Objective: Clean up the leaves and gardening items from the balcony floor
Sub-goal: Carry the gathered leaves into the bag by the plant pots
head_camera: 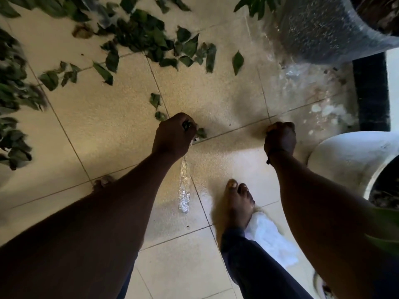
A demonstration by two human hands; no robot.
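Here, left hand (172, 134): fingers curled round a few dark leaves and a twisted strip of clear plastic (184, 186) that hangs below the fist.
Right hand (280, 137): clenched; whether it holds anything is hidden.
Leaves (151, 39): scattered over the tiled floor (103, 117), blurred and cut off at the left edge.
Bare foot (236, 201): beside a white crumpled thing (269, 234), hard to make out.
Pots (345, 156): right, partly out of frame.

Over the beige tiled floor (103, 117), the left hand (172, 134) grips dark green leaves (199, 133) and crinkled clear plastic (184, 190); the right hand (280, 138) is fisted.
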